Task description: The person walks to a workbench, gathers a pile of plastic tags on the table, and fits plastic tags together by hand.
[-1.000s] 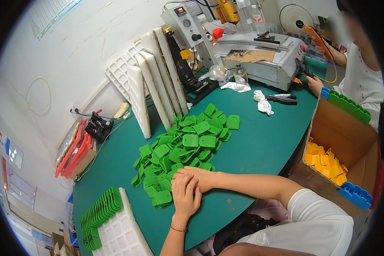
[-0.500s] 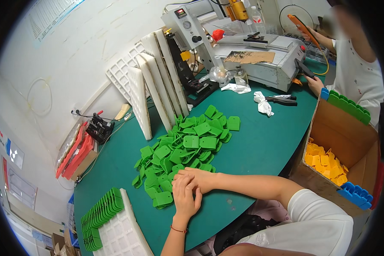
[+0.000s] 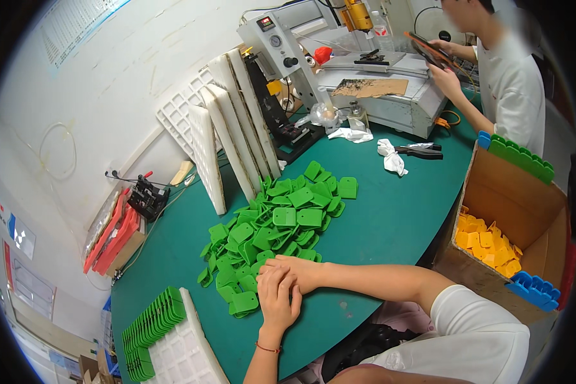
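Observation:
My hands rest together at the near edge of a heap of green plastic tags (image 3: pixel 284 216), each with a small hole. My left hand (image 3: pixel 278 301), with a thin cord bracelet at its wrist, lies across the fingers of my right hand (image 3: pixel 304 273). Its fingers are loosely bent, the thumb lies apart, and no tag shows in them. My right hand reaches in from the right, its fingers mostly hidden under the left. Left of my left forearm, a white gridded tray (image 3: pixel 180 349) carries rows of green tags (image 3: pixel 152 323) standing on edge.
White gridded trays (image 3: pixel 237 121) stand upright behind the heap, beside a press machine (image 3: pixel 281 54). Crumpled tissue (image 3: pixel 390 157) and pliers (image 3: pixel 422 151) lie farther right. A cardboard box (image 3: pixel 512 198) at right holds yellow tags (image 3: pixel 486 243). Another person (image 3: pixel 509 83) holds a tablet-like device (image 3: pixel 435 54).
My hands stay in place on each other. The other person has leaned further into view, drawing the orange-edged device and a dark handheld item together.

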Demonstrator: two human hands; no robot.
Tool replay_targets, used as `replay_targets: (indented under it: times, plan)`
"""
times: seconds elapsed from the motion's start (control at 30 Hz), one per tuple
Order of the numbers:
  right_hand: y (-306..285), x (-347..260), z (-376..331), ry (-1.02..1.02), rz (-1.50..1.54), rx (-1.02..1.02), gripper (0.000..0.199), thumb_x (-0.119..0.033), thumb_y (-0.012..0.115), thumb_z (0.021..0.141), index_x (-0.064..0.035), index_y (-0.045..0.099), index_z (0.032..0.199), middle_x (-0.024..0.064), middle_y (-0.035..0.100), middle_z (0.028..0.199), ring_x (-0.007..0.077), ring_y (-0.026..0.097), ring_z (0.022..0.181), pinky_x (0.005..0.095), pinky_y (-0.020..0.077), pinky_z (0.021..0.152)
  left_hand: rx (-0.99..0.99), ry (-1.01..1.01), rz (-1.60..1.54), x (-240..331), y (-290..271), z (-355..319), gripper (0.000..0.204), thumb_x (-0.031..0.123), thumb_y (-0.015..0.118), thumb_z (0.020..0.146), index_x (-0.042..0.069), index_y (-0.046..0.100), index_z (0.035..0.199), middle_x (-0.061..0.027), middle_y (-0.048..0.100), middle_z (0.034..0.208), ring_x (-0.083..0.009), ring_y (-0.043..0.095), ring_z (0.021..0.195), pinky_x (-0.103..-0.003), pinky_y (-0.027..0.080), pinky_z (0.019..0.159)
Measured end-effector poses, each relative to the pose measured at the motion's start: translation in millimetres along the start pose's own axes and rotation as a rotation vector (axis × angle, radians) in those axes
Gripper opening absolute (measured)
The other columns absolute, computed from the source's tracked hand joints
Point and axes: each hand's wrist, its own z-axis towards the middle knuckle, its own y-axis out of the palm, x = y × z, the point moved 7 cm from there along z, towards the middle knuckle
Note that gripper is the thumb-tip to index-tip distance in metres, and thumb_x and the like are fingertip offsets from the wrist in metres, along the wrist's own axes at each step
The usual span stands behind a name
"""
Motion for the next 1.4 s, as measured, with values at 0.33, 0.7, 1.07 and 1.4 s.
replay_targets:
  times: [0.33, 0.7, 1.07, 1.4]
  plan:
    - [2, 0, 0, 0.018, -0.094, -0.092, 0.038, -0.026, 0.056, 0.080, -0.0085, 0.050, 0.113, 0.0046, 0.050, 0.104, 0.0216, 0.046, 0.096, 0.0340, 0.0373, 0.078, -0.028, -0.019, 0.000, -1, 1, 1, 0.027, 0.004, 0.063, 0.073, 0.003, 0.056, 0.099, -0.0136, 0.055, 0.115, -0.0341, 0.050, 0.106, -0.046, 0.036, 0.095]
    - [2, 1, -1, 0.019, 0.016, 0.011, 0.031, -0.024, 0.061, 0.072, -0.0088, 0.057, 0.099, 0.0060, 0.048, 0.102, 0.0233, 0.044, 0.094, 0.0355, 0.0360, 0.078, 0.000, -0.016, -0.006, 2, -2, 3, 0.024, 0.003, 0.063, 0.072, 0.002, 0.054, 0.095, -0.0143, 0.055, 0.111, -0.0344, 0.051, 0.103, -0.045, 0.037, 0.091]
    - [-1, -4, -1, -0.021, -0.071, -0.010, 0.037, -0.023, 0.060, 0.074, -0.0074, 0.052, 0.107, 0.0054, 0.048, 0.102, 0.0225, 0.044, 0.096, 0.0344, 0.0365, 0.079, -0.008, -0.038, -0.002, 1, 0, 2, 0.022, 0.005, 0.064, 0.074, 0.003, 0.055, 0.094, -0.0131, 0.056, 0.111, -0.0338, 0.051, 0.108, -0.045, 0.037, 0.092]
    - [0, -2, -2, 0.026, 0.006, -0.045, 0.033, -0.022, 0.061, 0.072, -0.0077, 0.057, 0.101, 0.0071, 0.049, 0.107, 0.0250, 0.045, 0.098, 0.0365, 0.0373, 0.082, 0.005, -0.045, -0.009, -1, 2, 1, 0.020, 0.006, 0.064, 0.074, 0.003, 0.054, 0.092, -0.0132, 0.056, 0.111, -0.0334, 0.052, 0.106, -0.045, 0.038, 0.090]
